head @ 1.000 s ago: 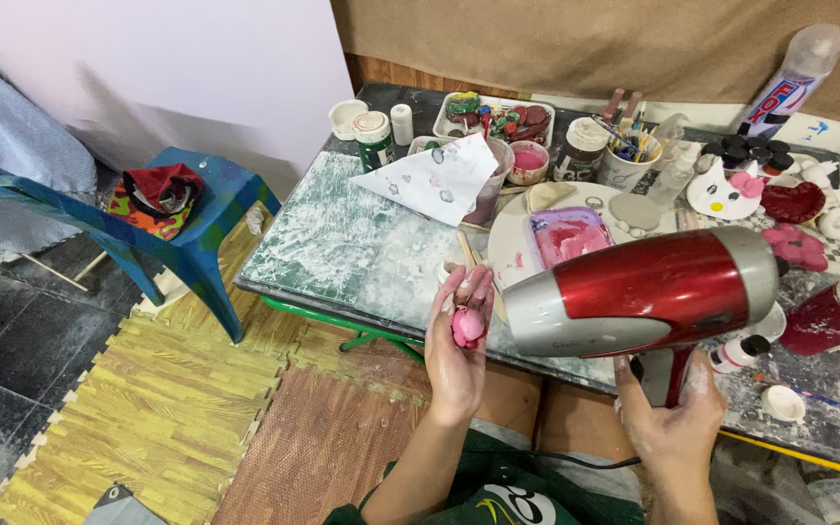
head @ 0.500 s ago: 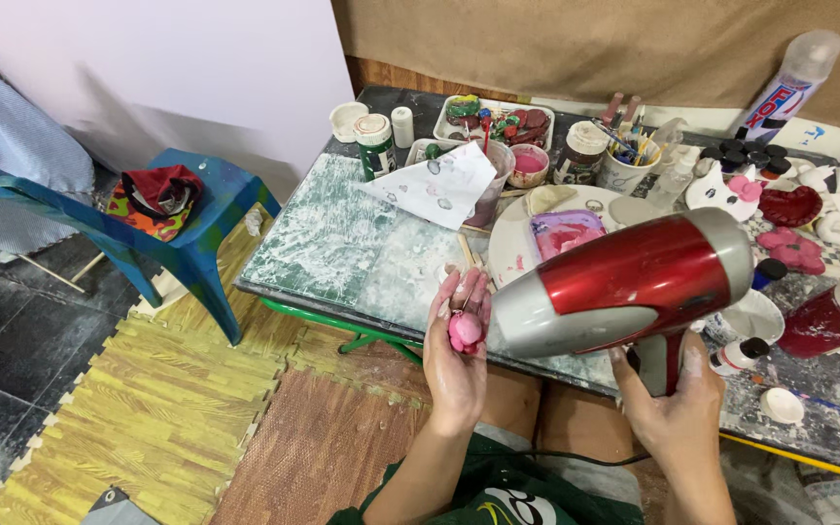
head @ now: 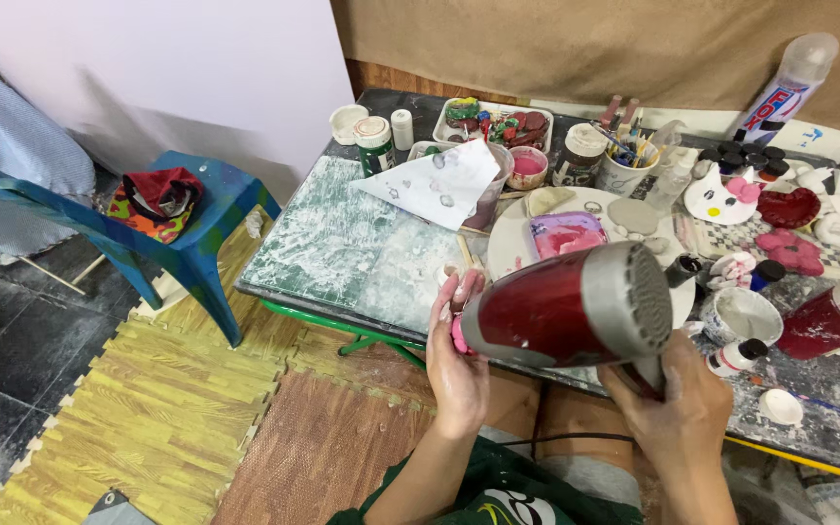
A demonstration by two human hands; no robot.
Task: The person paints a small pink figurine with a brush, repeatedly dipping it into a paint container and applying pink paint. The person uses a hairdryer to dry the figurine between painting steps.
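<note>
Closest to the camera, the right hand (head: 678, 408) is wrapped tight round the handle of a red hair dryer (head: 566, 306), fingers closed all the way on it. The dryer looks hard and smooth and a bit heavy at the front, so the handle is the best place to hold it. Its nose points at the left hand (head: 457, 355), just beside it. That hand stands upright with its fingers (head: 449, 297) close together, pinching a small pink piece (head: 459, 335) against the palm. Only a bit of the pink shows between the fingers and the dryer's nose. It looks tiny and light, and probably soft or easy to break, so a gentle hold by its edges seems best. Both hands are dusty white. Behind them is the worktop (head: 342, 243), full of paint pots, with a white cat face (head: 721, 199) farther back. A blue chair (head: 192, 228) stands off to the left.
</note>
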